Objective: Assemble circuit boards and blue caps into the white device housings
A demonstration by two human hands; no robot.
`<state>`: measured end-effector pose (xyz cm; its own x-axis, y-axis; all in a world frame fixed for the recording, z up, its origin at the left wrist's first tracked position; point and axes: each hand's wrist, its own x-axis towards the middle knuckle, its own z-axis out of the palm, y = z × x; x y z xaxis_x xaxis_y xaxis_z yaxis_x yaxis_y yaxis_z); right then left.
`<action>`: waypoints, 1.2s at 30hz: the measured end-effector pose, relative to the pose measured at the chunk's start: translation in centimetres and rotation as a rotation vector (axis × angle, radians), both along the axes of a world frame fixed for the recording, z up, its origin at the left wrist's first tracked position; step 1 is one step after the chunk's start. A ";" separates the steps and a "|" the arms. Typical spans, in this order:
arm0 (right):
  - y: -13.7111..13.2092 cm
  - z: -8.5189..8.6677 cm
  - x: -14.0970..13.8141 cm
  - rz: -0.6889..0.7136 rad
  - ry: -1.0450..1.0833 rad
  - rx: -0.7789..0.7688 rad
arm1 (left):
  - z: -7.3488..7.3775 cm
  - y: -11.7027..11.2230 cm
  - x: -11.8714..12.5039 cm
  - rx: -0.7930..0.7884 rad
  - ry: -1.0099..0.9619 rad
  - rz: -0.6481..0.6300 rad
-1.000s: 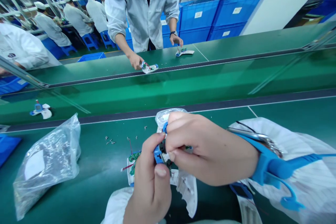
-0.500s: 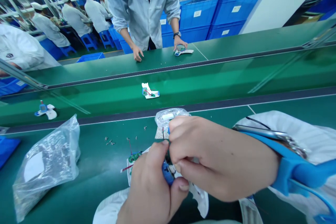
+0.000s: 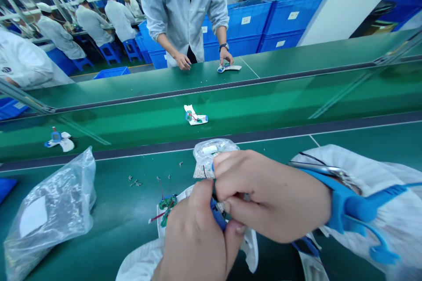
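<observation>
My left hand [image 3: 194, 228] is closed around a white and blue plastic device housing, its blue part [image 3: 217, 215] showing between thumb and fingers. Fingers pinched, my right hand [image 3: 260, 197] presses against the same housing from the right; what its fingertips grip is hidden. The white handle [image 3: 252, 252] of the housing sticks out below my hands. Beyond my left hand, partly covered by it, lies another white shell with a green circuit board [image 3: 168, 202] and red wires. A blue wrist strap [image 3: 346, 202] circles my right wrist.
Small screws [image 3: 135, 182] lie loose on the green bench. A clear bag of small parts [image 3: 201, 171] sits beyond my hands, a larger plastic bag [image 3: 49, 219] at left. Housings [image 3: 196, 116] rest on the green belt. Opposite, a co-worker [image 3: 186, 13] touches another housing [image 3: 229, 68].
My hands keep hold of the housing with little movement. The housings on the belt have shifted slightly right relative to the bench. The co-worker's hand on the left has moved closer to their body.
</observation>
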<state>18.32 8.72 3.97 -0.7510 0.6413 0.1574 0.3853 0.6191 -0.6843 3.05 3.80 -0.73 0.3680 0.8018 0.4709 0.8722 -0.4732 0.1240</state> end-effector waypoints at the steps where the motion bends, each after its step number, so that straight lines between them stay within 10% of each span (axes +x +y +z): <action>1: 0.2 -0.3 0.1 0.002 0.004 -0.032 | 0.0 0.1 0.0 -0.031 0.003 -0.007; 11: -0.5 -2.1 -0.6 -0.498 0.200 -0.446 | -1.2 1.0 0.1 0.033 0.087 0.129; 23: -4.2 -2.6 -1.7 -0.665 0.168 -0.089 | -1.8 0.4 0.5 0.256 0.282 0.173; 31: -0.1 -5.0 0.2 -0.531 0.019 -0.167 | -3.6 1.7 0.2 -0.024 0.228 0.026; 36: 7.8 -6.8 10.4 -1.253 -0.018 -0.056 | -3.8 1.0 -3.6 -0.422 0.122 0.157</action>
